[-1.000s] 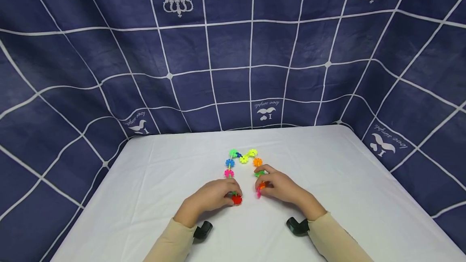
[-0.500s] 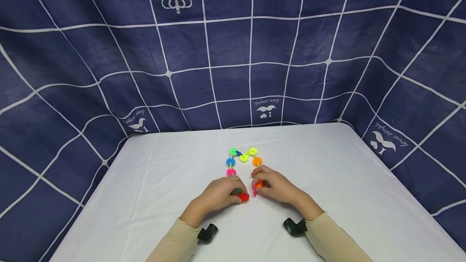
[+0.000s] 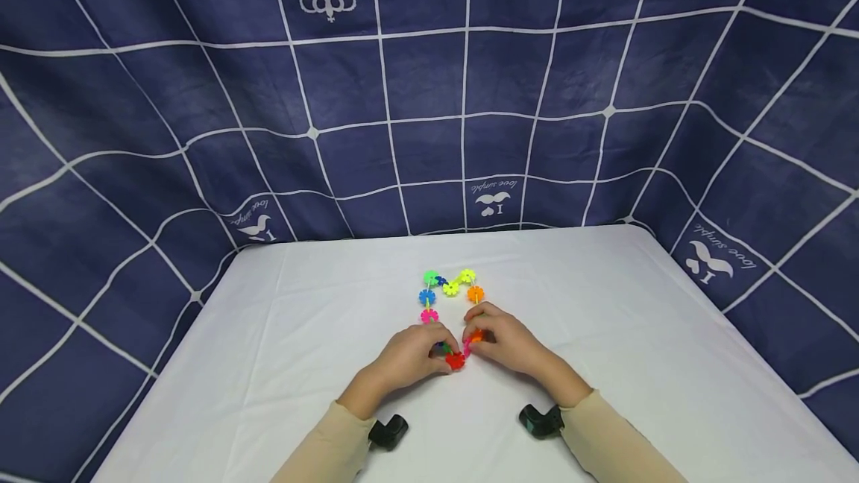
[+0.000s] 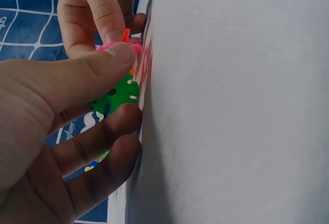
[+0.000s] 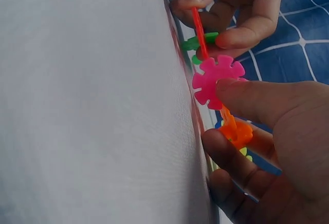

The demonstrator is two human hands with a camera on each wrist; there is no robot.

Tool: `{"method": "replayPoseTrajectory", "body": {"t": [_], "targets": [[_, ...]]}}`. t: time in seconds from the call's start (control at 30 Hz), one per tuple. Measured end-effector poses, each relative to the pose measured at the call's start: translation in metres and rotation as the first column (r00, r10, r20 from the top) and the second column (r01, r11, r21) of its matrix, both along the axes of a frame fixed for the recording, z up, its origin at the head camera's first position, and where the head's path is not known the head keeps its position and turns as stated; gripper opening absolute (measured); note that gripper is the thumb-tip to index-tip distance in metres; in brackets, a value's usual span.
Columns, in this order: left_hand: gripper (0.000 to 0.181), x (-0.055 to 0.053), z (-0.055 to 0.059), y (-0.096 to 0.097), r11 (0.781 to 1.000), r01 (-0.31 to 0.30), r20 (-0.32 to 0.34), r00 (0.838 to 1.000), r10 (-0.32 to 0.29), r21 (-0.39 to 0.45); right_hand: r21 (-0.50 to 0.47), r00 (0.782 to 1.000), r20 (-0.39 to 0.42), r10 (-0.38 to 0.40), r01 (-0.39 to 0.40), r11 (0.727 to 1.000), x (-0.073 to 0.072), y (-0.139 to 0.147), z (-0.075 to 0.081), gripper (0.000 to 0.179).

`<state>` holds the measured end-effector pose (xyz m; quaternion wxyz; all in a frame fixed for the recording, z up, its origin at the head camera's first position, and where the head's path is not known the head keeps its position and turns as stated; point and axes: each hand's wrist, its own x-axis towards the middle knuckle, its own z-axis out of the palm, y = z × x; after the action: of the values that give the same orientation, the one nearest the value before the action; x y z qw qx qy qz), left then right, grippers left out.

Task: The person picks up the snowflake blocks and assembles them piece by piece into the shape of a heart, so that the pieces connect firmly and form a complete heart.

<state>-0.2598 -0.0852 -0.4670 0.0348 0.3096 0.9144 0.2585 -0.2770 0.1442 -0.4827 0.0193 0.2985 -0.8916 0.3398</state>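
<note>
Notched plastic snowflake discs are joined in a chain that curves round to both hands on the white table. My left hand pinches the red snowflake disc at one end, with a green disc joined behind it. At the other end, my right hand grips the pink snowflake disc between thumb and fingers; an orange disc follows it. Seen edge-on in the right wrist view, the red disc meets the pink one's rim. Whether their notches interlock I cannot tell. Fingers hide part of the chain.
Farther back lie the chain's blue disc, another pink disc, a yellow disc and another orange disc. A white cloth covers the table. Behind it hangs a blue gridded curtain. Black wrist cameras sit below the hands.
My left hand has moved right with the red disc, and my right hand slightly left with the pink one. The two chain ends, apart earlier, now come together.
</note>
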Motion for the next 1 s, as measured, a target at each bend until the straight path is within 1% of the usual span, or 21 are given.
{"method": "replayPoseTrajectory", "body": {"t": [0.13, 0.33, 0.67, 1.0], "targets": [[0.022, -0.0006, -0.0006, -0.0004, 1.000, 0.003, 0.000, 1.000, -0.003, 0.003, -0.020, 1.000, -0.011, -0.010, 0.010, 1.000, -0.0002, -0.0006, -0.0016, 0.015], [0.021, -0.0008, -0.0018, -0.0010, 1.000, 0.002, 0.005, 1.000, -0.002, 0.020, -0.038, 1.000, -0.001, -0.015, 0.015, 0.999, 0.0006, -0.0011, -0.0012, 0.015], [0.022, -0.0013, 0.0007, -0.0012, 0.999, -0.010, 0.024, 1.000, 0.009, 0.040, -0.046, 1.000, 0.021, -0.019, 0.020, 0.999, 0.0000, -0.0016, 0.0015, 0.013], [0.023, 0.0006, -0.0007, 0.0004, 0.999, -0.025, -0.008, 1.000, 0.026, 0.030, -0.083, 1.000, 0.025, -0.008, 0.010, 0.996, -0.0002, -0.0028, -0.0019, 0.009]]}}
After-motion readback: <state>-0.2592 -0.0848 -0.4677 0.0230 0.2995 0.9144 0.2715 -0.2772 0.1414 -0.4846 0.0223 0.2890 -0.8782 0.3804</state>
